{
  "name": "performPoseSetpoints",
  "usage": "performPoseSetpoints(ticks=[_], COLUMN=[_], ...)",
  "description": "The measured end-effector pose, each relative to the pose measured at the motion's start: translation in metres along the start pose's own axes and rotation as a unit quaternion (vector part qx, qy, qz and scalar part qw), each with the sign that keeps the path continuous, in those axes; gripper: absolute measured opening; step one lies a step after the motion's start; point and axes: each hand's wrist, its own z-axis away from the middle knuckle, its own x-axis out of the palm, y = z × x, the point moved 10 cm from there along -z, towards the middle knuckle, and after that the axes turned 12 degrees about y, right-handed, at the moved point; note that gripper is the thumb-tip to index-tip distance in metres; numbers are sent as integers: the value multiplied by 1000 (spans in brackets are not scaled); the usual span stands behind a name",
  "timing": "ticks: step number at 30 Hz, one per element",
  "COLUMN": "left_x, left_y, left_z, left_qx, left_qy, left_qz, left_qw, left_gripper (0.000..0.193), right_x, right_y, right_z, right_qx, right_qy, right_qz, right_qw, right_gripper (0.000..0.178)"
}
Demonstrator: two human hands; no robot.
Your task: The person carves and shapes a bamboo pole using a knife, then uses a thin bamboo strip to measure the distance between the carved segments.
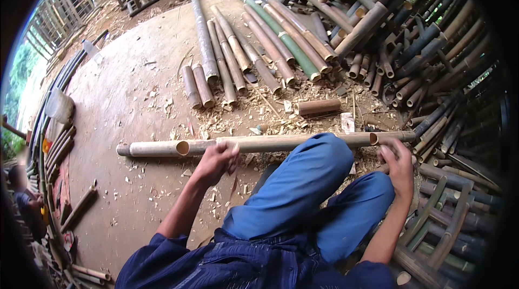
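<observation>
A long bamboo pole (259, 143) lies crosswise in front of me, passing behind my raised knee. It has a scooped notch near its left end and another to the right of my knee. My left hand (216, 160) is closed beside the pole, just right of the left notch; whatever is in its fingers, if anything, is hidden. My right hand (397, 164) is slightly blurred just below the right notch, its fingers bent and apart, with nothing visible in them. A short bamboo piece (317, 107) lies beyond the pole among pale wood chips (238, 117).
Several cut bamboo lengths (230, 62) and a green pole (292, 45) lie ahead. Bamboo frames (351, 24) and stacks crowd the right. A bamboo frame (440, 224) stands near my right arm. At left are a pale container (59, 106) and another person (27, 208).
</observation>
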Motion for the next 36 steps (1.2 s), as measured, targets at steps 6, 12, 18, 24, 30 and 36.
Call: performPoseSetpoints(ticks=[6,12,18,24,30,36], left_x=[179,256,55,-213,-406,-270], left_y=[153,301,421,435,397,258], left_z=[-37,-14,-26,68,213,83], left_qx=[147,333,462,567,517,256], left_qy=[-110,-161,27,299,616,440], left_qz=[54,114,120,28,-276,-552], left_qw=[982,922,878,767,527,660], left_gripper=[16,17,24,40,32,31], right_x=[145,196,131,116,112,147], right_y=[-113,-123,-72,-24,0,-35], right_z=[-48,-59,-105,-130,-122,-87], right_qx=[-97,1,-127,-96,-115,-145], right_qy=[-248,-376,-236,-232,-255,-264], right_qz=[-87,-294,-124,-46,23,-48], right_qw=[960,879,955,967,960,952], right_gripper=[64,44,17,15,18,9])
